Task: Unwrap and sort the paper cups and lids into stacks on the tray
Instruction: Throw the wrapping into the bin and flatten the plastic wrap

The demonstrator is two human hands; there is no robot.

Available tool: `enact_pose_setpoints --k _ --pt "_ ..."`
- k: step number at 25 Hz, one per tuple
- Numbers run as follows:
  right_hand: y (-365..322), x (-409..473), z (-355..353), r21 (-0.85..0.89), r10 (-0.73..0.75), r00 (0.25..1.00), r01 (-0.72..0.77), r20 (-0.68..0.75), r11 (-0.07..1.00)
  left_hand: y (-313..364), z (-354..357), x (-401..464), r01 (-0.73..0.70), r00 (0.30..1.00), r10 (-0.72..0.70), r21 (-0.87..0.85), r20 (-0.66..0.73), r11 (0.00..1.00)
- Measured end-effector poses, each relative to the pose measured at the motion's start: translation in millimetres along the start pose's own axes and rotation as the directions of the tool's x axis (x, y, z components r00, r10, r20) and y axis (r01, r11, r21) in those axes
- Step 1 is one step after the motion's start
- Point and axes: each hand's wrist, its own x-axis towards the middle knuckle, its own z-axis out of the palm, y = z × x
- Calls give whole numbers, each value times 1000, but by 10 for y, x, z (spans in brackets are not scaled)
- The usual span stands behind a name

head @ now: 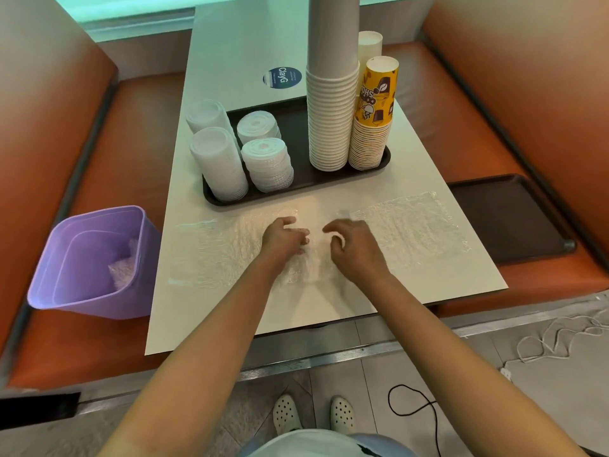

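Left hand: your left hand [284, 235] lay on the clear plastic wrap [408, 225] near the middle of the table [230, 44], fingers curled inward toward the other hand — whether they pinched the film, you could not tell from this view.
Right hand: your right hand [350, 243] sat just beside it, fingers bent and clawed over the same film, thumb pointing left; a firm grip could not be made out.
Wrap: the sheet was spread flat and crinkled across the table in front of the tray [296, 133], reaching out well past both hands to left and right.
Lids: four stacks stood on the tray's left half — two stacks of domed lids [217, 159] at the outer edge, two stacks of flat lids [267, 163] just inside them, all beyond your left hand.
Cups: a tall stack of white cups [331, 120] and a shorter stack of yellow printed cups [374, 127] stood touching on the tray's right end, beyond your right hand.
Bin: a purple bin [89, 262] sat on the orange seat [131, 127] to your left, crumpled film inside.
Spare tray: a second dark tray [507, 219] lay on the seat to your right.
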Motion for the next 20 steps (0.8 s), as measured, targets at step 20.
enact_pose_setpoints --k 20 --pt "30 68 212 -439 11 973 93 229 894 -312 -310 -45 -271 856 515 805 -50 527"
